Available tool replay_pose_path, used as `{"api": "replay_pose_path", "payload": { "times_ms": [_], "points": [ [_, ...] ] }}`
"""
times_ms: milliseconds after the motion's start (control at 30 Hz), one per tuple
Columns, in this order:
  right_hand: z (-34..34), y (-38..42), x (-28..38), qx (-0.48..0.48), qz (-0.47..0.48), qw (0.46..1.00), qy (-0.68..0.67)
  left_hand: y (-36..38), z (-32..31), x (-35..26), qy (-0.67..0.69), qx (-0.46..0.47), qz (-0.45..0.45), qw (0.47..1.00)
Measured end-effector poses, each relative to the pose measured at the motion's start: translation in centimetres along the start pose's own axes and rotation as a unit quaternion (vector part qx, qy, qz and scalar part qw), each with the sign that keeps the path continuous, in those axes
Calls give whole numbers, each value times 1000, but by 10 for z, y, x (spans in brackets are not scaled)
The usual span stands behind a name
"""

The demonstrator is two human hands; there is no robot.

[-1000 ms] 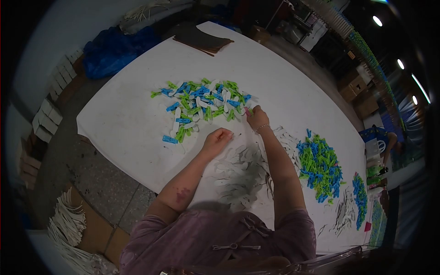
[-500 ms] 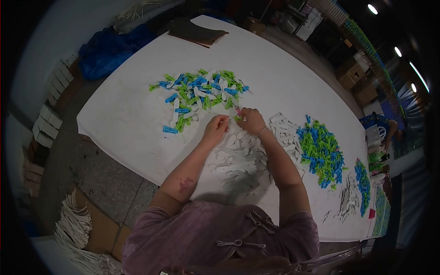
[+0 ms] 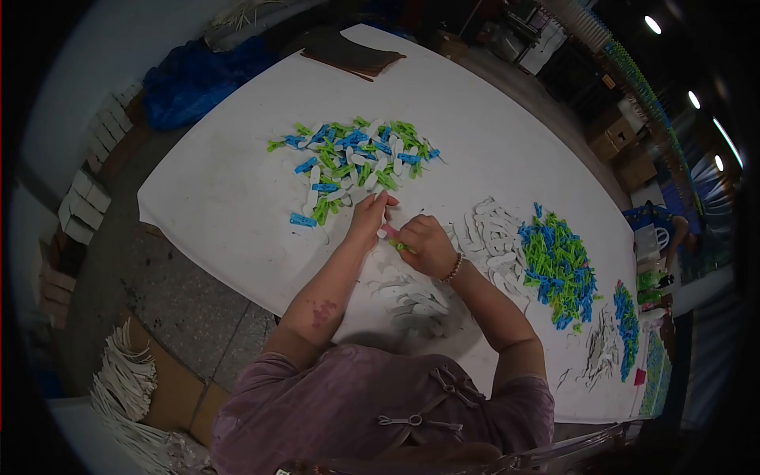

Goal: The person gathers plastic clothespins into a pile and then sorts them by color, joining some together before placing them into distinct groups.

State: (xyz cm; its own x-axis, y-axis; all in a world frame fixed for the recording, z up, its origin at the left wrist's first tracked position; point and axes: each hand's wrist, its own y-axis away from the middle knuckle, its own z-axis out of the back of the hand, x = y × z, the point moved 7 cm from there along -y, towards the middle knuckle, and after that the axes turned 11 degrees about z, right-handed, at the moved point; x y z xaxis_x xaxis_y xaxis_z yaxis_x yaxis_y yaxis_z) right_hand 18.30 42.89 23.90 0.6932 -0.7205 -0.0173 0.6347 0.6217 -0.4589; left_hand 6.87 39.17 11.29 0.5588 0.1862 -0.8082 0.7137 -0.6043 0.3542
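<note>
My right hand [image 3: 428, 247] is closed, with a green clothespin [image 3: 398, 245] at its fingertips. Close by on the left, my left hand [image 3: 367, 218] pinches the end of a small white strip [image 3: 382, 233], which meets the fingers of the right hand. Something pink shows at the right fingertips; what it is I cannot make out. Both hands hover low over the table between a mixed heap of blue and green clothespins with white strips [image 3: 354, 170] and some loose white strips [image 3: 416, 297].
Right of my right hand lie more white strips [image 3: 492, 237] and a big pile of green and blue clothespins [image 3: 558, 273]. Dark flat sheets [image 3: 348, 55] rest at the white table's [image 3: 229, 158] far edge. Another person [image 3: 673, 226] is at the right.
My right hand has moved nearer to me with the green clothespin. The left hand has turned a little, and a white strip end now shows between the hands.
</note>
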Motion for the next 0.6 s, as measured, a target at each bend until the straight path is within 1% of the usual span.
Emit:
{"api": "replay_pose_path", "payload": {
  "times_ms": [67, 100, 133, 167, 200, 233, 267, 300, 333, 367, 400, 467, 500, 567, 600],
  "points": [
    [4, 9, -8, -47, -44, 989, -130, -7, 13, -2, 152, -43, -60, 986],
    [2, 14, -11, -46, -42, 990, -130, -6, 14, -3, 153, -44, -62, 985],
    [-1, 29, -35, -114, -200, 944, -236, -4, 16, -7, 159, -36, -83, 983],
    [-9, 50, -55, -176, -351, 858, -331, -2, 17, -10, 165, -28, -103, 980],
    [-7, 49, -59, -174, -349, 859, -332, 4, 14, -14, 166, -29, -105, 980],
    [-6, 58, -70, -258, -404, 781, -400, 17, -3, -21, 47, 9, -105, 993],
    [-9, 67, -76, -339, -450, 686, -460, 26, -19, -20, -75, 48, -103, 991],
    [-12, 66, -76, -340, -449, 686, -460, 30, -26, -14, -76, 48, -104, 990],
    [-18, 68, -76, -375, -454, 642, -491, 41, -41, -15, -177, 66, -196, 962],
    [-23, 72, -75, -408, -459, 595, -519, 51, -54, -16, -274, 82, -283, 915],
    [-24, 73, -74, -408, -458, 595, -520, 53, -54, -17, -274, 82, -284, 915],
    [-28, 83, -70, -393, -496, 589, -502, 58, -56, -19, -336, 79, -306, 887],
    [-27, 84, -70, -393, -496, 590, -502, 64, -59, -22, -336, 78, -307, 887],
    [-24, 94, -69, -412, -533, 567, -474, 76, -67, -26, -333, 73, -311, 887],
    [-21, 96, -68, -412, -534, 567, -473, 72, -66, -23, -332, 74, -310, 888]
  ]
}}
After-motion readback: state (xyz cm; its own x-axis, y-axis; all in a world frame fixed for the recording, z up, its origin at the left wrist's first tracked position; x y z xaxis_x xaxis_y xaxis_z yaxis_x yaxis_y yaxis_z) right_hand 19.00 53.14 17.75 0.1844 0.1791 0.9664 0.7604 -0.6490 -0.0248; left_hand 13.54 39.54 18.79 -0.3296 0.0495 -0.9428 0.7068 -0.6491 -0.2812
